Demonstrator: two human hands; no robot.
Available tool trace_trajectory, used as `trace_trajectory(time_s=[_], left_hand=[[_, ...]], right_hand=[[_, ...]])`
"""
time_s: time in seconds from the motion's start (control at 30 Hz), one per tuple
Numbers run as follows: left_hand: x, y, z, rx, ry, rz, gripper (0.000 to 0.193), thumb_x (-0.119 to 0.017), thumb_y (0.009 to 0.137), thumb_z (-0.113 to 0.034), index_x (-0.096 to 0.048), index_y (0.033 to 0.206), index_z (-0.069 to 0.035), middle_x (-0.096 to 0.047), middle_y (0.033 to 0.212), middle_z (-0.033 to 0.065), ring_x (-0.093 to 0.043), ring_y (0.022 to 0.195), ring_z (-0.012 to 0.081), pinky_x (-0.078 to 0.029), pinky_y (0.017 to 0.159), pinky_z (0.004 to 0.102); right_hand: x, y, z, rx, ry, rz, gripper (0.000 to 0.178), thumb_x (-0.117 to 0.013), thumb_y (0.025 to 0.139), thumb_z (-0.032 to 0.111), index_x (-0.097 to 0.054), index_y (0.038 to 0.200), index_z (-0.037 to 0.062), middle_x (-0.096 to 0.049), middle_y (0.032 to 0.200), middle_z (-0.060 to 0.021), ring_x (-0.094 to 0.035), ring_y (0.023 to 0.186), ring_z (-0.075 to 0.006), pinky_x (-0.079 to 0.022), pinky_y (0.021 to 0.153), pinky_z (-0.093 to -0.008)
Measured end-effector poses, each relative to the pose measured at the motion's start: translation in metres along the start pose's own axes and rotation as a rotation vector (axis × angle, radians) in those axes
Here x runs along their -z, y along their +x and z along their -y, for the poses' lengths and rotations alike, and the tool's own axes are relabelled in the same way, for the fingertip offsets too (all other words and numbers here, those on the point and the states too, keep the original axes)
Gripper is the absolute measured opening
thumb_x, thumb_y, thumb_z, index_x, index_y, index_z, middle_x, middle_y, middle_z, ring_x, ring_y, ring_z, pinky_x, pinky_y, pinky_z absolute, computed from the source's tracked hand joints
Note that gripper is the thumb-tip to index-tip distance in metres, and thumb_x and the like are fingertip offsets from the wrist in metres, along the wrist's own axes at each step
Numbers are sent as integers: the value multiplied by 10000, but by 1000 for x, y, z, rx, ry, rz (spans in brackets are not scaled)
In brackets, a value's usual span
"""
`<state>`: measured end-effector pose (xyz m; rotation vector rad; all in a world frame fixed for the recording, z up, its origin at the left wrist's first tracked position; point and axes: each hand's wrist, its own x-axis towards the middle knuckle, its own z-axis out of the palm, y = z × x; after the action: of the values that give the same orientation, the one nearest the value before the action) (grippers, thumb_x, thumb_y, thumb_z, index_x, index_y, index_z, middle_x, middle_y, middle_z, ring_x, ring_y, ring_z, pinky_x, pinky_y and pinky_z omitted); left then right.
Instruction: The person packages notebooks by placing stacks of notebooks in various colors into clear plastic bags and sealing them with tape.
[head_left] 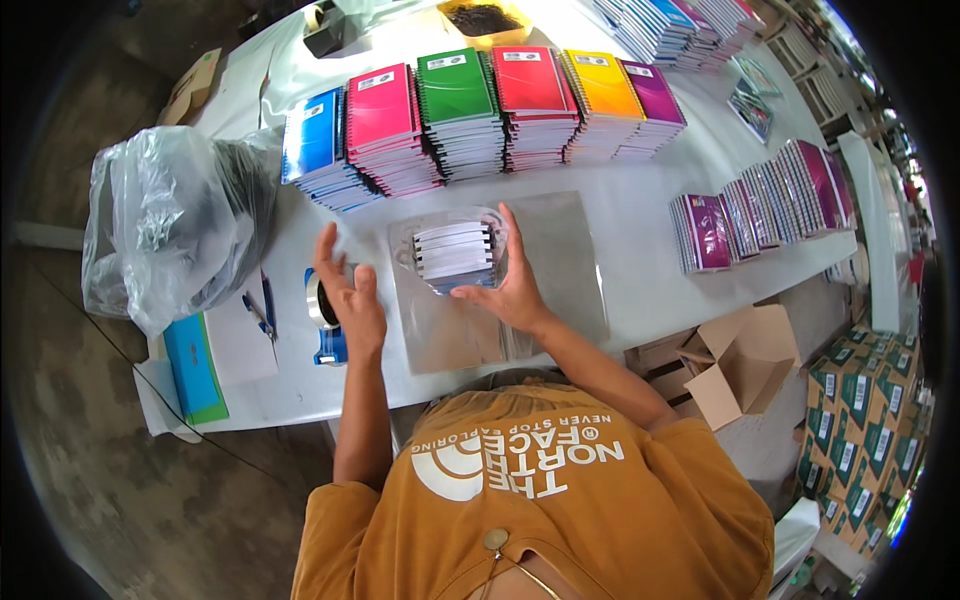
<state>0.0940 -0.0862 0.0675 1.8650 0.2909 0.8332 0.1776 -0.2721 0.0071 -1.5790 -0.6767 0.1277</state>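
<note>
1. Taking the bundle as the middle of my clock: it is a clear-wrapped stack of notebooks, edges up, above the clear plastic sheets on the white desk.
2. My right hand is at its 4 o'clock, thumb by the lower edge, index finger along the right side; I cannot tell whether these fingers grip it.
3. My left hand is at 8 o'clock, apart from the bundle, its fingers spread and holding nothing.
4. Just beside that hand is a blue tape dispenser.
5. At 12 o'clock stand coloured notebook piles.
6. At 3 o'clock are purple notebooks.
7. Toward 9 o'clock sits a big plastic bag.
8. At 4 o'clock, beyond the desk edge, is an open cardboard box.
</note>
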Motion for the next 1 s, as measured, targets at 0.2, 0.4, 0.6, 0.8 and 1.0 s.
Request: trace_trajectory(time_s=[0.2, 0.4, 0.6, 0.8, 1.0], left_hand=[[-43, -46, 21, 229, -229, 207, 689, -572, 901, -288, -242, 1430, 5, -335, 1438, 183, -349, 1305, 275, -260, 1073, 374], [-57, -59, 21, -16, 231, -14, 304, -595, 884, -132, -616, 1179, -59, -498, 1307, 193, -468, 1201, 342, -368, 997, 395], [-55, -50, -1, -282, 671, 225, 358, -552, 895, -325, -618, 1191, -136, -516, 1327, 57, -377, 1290, 294, -152, 1074, 459], [-47, -42, -14, -211, 468, 358, 758, -356, 927, -535, -175, 1452, -18, -468, 1367, 124, -329, 1337, 280, 10, 1097, 505], [-30, 10, -15, 41, 79, 308, 805, -563, 867, -423, -186, 1433, 7, -500, 1321, 174, -339, 1329, 304, -69, 1094, 500]], right_hand=[[-25, 9, -6, -93, 209, -148, 837, -723, 804, 188, -190, 1430, 33, -467, 1242, -139, -488, 1129, -201, -404, 954, -323], [-36, 17, 6, -176, 38, -327, 556, -605, 888, 192, -370, 1352, -3, -540, 1182, -160, -526, 1081, -224, -412, 929, -320], [-28, 19, 9, -164, -42, -265, 578, -566, 901, 215, -329, 1374, -18, -495, 1263, -210, -468, 1150, -328, -346, 987, -397], [-27, -6, 31, 120, -735, -163, 620, -524, 906, 262, -279, 1406, -10, -390, 1360, -192, -370, 1225, -323, -238, 1027, -484], [-25, -13, 32, 352, -858, 37, 432, -533, 865, 178, -513, 1271, 30, -497, 1293, -96, -430, 1233, -245, -293, 1039, -412]])
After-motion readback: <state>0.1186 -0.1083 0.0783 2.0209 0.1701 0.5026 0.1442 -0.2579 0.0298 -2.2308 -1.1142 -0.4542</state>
